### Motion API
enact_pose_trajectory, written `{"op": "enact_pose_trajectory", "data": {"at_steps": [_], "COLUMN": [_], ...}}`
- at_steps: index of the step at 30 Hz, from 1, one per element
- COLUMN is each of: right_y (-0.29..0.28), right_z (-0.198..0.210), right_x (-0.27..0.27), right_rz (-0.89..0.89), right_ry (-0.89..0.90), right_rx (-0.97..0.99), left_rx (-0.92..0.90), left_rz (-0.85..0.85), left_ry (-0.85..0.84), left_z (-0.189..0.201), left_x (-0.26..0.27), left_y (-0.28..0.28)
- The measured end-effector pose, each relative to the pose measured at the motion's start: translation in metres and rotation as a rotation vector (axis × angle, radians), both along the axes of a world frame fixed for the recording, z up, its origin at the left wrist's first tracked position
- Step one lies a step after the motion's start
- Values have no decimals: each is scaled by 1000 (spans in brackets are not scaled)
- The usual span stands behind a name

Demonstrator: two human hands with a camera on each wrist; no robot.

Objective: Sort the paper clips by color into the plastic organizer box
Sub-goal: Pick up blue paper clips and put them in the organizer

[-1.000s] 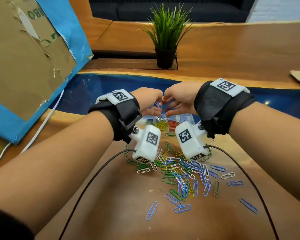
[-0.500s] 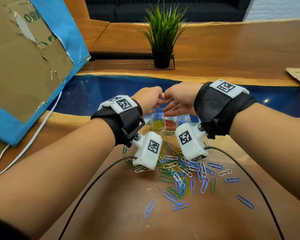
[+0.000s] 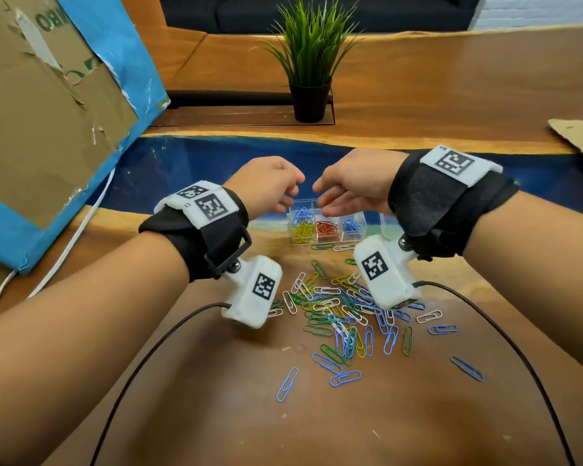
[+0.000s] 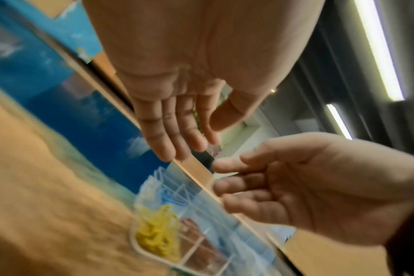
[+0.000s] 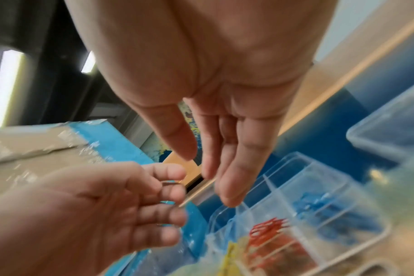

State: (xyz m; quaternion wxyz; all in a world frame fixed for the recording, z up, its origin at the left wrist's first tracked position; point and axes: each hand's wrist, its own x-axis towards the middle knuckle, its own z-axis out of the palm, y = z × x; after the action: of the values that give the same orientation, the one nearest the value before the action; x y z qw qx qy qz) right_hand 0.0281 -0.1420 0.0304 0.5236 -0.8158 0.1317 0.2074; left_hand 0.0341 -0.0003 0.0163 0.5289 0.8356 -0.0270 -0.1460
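The clear plastic organizer box (image 3: 342,242) stands on the table just beyond the loose pile of paper clips (image 3: 344,314). Its compartments hold yellow clips (image 3: 303,232), red clips (image 3: 327,227) and blue clips (image 3: 350,226). Both hands hover over the box, a small gap apart. My left hand (image 3: 283,196) has straight fingers with the thumb held away (image 4: 177,142). My right hand (image 3: 330,201) also hangs with loose straight fingers (image 5: 225,179). A thin dark sliver shows at the left fingertips (image 5: 170,184), too blurred to name.
A potted plant (image 3: 310,62) stands at the back. A torn cardboard and blue board (image 3: 48,112) leans at the left beside a white cable (image 3: 64,250). A cardboard piece (image 3: 579,136) lies far right. Black cables (image 3: 148,348) trail from both wrist cameras.
The hands met fingertip to fingertip above the box with purple clips between them. They have since drawn apart, both sets of fingers have straightened, and the box's compartments show.
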Motion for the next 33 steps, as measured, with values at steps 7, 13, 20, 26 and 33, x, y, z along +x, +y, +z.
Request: {"op": "enact_pose_trajectory", "data": {"at_steps": [7, 13, 20, 26, 33], "right_y": [-6, -19, -21, -19, -33], "right_z": [-4, -12, -23, -33, -29], "right_x": [-38, -77, -89, -86, -84], "right_rz": [350, 553, 506, 530, 543], "right_ry": [-181, -232, -216, -199, -144], "right_rx": [-401, -733, -947, -942, -844], "left_rx": [625, 753, 879, 935, 936], "left_rz": [-426, -678, -691, -702, -668], "left_ry": [-277, -315, -363, -361, -354], "left_z": [-1, -2, -19, -20, -23], "left_x": [-25, -60, -64, -58, -57], "left_y": [11, 10, -9, -19, -9]}}
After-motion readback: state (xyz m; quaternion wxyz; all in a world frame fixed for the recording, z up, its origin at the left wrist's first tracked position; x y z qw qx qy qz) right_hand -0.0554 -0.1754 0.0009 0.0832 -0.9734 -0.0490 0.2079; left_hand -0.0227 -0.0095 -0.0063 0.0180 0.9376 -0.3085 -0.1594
